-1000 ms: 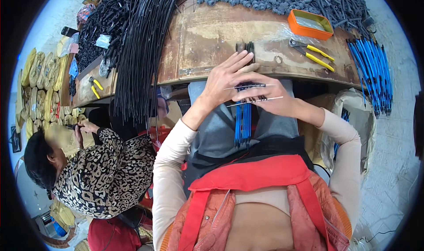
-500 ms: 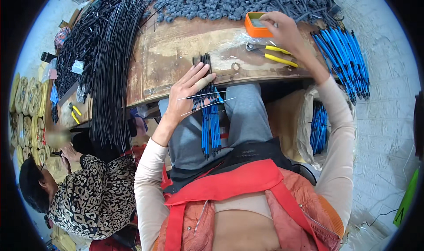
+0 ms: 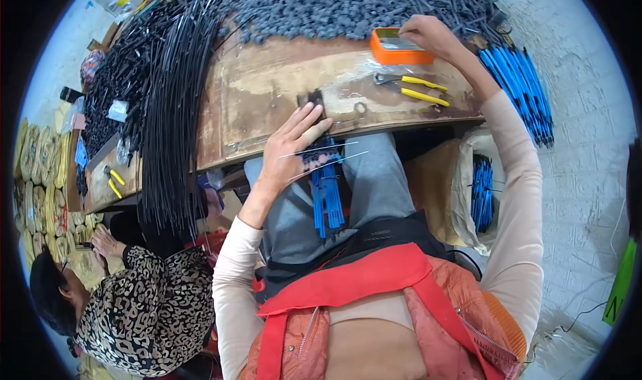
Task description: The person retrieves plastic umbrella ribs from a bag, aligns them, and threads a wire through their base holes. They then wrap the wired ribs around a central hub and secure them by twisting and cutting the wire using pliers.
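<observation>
My left hand [image 3: 291, 151] grips a bundle of blue cables [image 3: 326, 189] with black ends over my lap, at the near edge of the wooden table [image 3: 267, 92]. Thin pale wire ties stick out from under the fingers. My right hand [image 3: 428, 35] reaches far across the table and rests on the rim of an orange tray [image 3: 396, 47]. Whether it pinches anything from the tray is hidden. Yellow-handled pliers [image 3: 411, 84] lie just in front of that tray.
A heap of grey-black cable pieces [image 3: 361, 2] covers the table's far side, and long black cables [image 3: 170, 119] hang over its left. More blue cables [image 3: 521, 92] drape at right; others fill a sack [image 3: 480, 189]. Another person [image 3: 134, 306] in a spotted top sits lower left.
My right hand left the bundle, reached out to the orange tray and now rests on its rim. The left hand stayed on the blue bundle. The view shifted slightly.
</observation>
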`<control>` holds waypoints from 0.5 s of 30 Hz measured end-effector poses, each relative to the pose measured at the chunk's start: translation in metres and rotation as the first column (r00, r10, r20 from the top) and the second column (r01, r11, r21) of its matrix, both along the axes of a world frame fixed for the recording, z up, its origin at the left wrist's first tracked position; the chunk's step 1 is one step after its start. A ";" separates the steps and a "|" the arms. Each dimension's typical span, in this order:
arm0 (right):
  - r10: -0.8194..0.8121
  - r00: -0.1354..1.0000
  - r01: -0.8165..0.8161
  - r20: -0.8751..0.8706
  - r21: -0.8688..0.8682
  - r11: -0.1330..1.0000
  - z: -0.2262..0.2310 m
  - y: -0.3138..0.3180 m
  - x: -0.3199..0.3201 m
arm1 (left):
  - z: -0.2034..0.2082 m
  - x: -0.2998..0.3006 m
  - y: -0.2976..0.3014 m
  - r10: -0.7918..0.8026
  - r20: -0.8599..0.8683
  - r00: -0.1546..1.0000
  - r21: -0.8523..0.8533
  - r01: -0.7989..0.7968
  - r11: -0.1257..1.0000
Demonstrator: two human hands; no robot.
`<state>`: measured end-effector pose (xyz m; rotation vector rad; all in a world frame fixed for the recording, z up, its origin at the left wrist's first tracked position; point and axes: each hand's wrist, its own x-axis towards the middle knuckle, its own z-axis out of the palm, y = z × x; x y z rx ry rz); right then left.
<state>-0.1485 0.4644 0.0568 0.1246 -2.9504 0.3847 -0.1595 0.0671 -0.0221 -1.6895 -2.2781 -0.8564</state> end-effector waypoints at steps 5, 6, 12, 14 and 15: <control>0.265 0.890 -0.322 -0.372 -0.098 0.942 -0.022 -0.084 0.022 | -0.002 -0.004 0.006 -0.056 -0.002 0.998 0.085 0.056 0.995; 0.274 0.887 -0.336 -0.371 -0.113 0.935 -0.032 -0.106 0.028 | -0.005 -0.005 0.005 -0.043 -0.011 0.999 0.088 0.044 0.995; 0.187 0.952 -0.178 -0.244 0.056 0.982 -0.071 -0.152 0.032 | -0.007 -0.002 0.003 -0.018 0.034 0.999 0.070 0.015 0.997; 0.192 0.953 -0.186 -0.236 0.044 0.981 -0.070 -0.155 0.033 | -0.007 -0.002 0.002 -0.017 0.031 0.999 0.068 0.015 0.998; 0.194 0.954 -0.191 -0.229 0.037 0.981 -0.069 -0.157 0.033 | -0.008 -0.002 0.001 -0.010 0.019 1.000 0.056 0.009 0.998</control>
